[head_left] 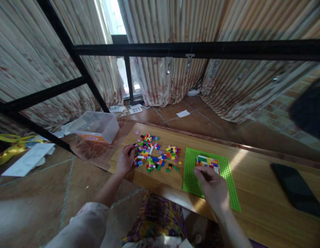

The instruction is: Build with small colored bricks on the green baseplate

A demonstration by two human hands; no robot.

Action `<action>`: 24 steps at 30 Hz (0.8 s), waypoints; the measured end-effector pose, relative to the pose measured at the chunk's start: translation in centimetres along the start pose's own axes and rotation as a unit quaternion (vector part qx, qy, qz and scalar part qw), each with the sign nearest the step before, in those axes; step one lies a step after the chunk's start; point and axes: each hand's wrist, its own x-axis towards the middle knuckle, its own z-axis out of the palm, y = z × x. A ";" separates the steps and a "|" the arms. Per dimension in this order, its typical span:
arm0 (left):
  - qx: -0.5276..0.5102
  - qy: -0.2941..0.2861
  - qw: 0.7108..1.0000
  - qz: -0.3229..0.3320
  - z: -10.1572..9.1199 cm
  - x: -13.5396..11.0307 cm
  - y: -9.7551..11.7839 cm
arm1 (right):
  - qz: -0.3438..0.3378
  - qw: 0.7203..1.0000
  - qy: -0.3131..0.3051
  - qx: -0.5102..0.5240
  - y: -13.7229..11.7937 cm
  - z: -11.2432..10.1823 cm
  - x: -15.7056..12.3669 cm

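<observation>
A loose pile of small coloured building bricks point(149, 150) is spread over the left part of the wooden table. My left hand point(125, 159) rests at the pile's left edge with its fingers curled in; whatever they hold is hidden. To the right lies a green studded baseplate point(188, 172), bearing a low block of bricks point(208, 160) in white, yellow, red and other colours. Over the near side of that block is my right hand point(214, 186), thumb and fingers pinched together. Anything between them is too small or hidden to name, and the hand covers part of the block.
A dark phone point(298, 189) lies at the right of the wooden table point(255, 179). Beyond the left end stands a clear plastic box point(105, 127) with an orange label. Black metal bars point(149, 50) cross in front of striped curtains. Papers point(183, 113) lie on the tiled floor.
</observation>
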 end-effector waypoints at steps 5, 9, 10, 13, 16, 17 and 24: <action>-0.011 0.007 1.000 0.000 0.1 -0.2 0.0 | -0.117 0.986 -0.100 -0.069 -1.0 5.2 -0.6; -0.017 0.009 1.000 -0.011 0.2 -0.3 0.0 | -0.165 0.970 -0.142 -0.111 -2.5 8.3 0.7; -0.017 0.009 1.000 -0.012 0.2 -0.3 0.0 | -0.171 0.964 -0.156 -0.128 -2.9 8.9 1.2; -0.017 0.010 1.000 -0.011 0.1 -0.4 0.0 | -0.190 0.946 -0.183 -0.189 -3.9 10.7 2.3; -0.014 0.010 1.000 -0.010 0.1 -0.4 0.0 | -0.207 0.927 -0.193 -0.244 -4.5 12.0 2.6; -0.014 0.010 1.000 -0.010 0.1 -0.4 0.0 | -0.211 0.923 -0.196 -0.256 -4.6 12.4 2.6; -0.015 0.009 1.000 -0.017 0.1 -0.5 0.1 | -0.230 0.902 -0.225 -0.289 -4.7 12.7 2.6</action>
